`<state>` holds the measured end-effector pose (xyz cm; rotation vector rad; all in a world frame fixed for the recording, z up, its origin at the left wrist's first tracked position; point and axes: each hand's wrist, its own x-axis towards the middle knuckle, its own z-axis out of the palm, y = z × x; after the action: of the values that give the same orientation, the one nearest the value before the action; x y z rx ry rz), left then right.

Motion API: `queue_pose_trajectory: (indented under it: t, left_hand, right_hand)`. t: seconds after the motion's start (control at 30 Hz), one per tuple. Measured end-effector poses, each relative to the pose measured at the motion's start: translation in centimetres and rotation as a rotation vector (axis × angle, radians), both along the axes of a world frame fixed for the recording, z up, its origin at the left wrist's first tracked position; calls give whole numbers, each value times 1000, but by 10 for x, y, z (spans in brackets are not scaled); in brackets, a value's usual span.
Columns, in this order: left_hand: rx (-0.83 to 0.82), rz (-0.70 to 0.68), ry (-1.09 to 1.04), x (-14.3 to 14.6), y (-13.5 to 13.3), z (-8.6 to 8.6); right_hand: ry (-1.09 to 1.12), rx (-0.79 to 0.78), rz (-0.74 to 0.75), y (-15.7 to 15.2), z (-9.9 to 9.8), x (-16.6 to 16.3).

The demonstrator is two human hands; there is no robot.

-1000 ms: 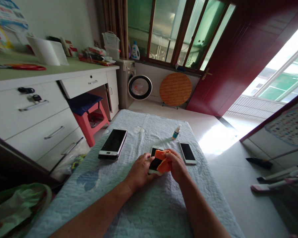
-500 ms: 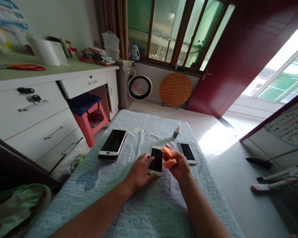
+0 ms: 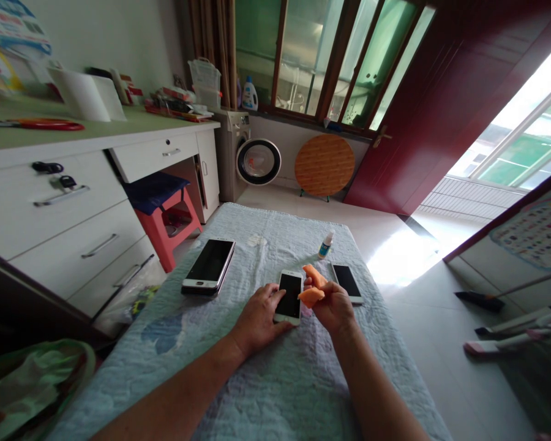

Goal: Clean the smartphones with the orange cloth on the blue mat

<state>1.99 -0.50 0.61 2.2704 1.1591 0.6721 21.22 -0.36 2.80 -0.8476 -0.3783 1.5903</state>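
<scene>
A white phone (image 3: 289, 296) with a dark screen lies on the pale blue quilted table cover (image 3: 275, 380). My left hand (image 3: 258, 318) rests on its near left edge and steadies it, fingers curled against the phone. My right hand (image 3: 333, 306) is closed on a bunched orange cloth (image 3: 313, 286), held just right of the phone and off its screen. A second white phone (image 3: 347, 282) lies to the right. A larger phone (image 3: 209, 266) lies to the left. A small dropper bottle (image 3: 326, 245) stands behind them.
A white desk with drawers (image 3: 68, 208) runs along the left, a red stool (image 3: 165, 211) beneath it. A washing machine (image 3: 245, 156) and a round wooden board (image 3: 324, 164) stand at the far wall. A green bag (image 3: 32, 383) sits at the lower left.
My right hand has lifted the orange cloth off the middle phone's screen and drawn it to the right. The left hand has stayed on the phone's edge.
</scene>
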Motion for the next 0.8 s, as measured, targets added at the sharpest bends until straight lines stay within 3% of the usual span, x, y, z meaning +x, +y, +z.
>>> queue_pose_trajectory:
  t: [0.27, 0.47, 0.63, 0.8]
  left_hand:
    - [16, 5, 19, 0, 1, -4]
    - [-11, -2, 33, 0, 1, -3]
    - [-6, -2, 44, 0, 1, -2]
    - [-21, -3, 54, -1, 1, -1]
  right_hand:
    - [92, -65, 185, -5, -3, -5]
    - [201, 31, -38, -1, 1, 0]
    - [250, -16, 4, 0, 0, 1]
    - [219, 28, -110, 1, 4, 7]
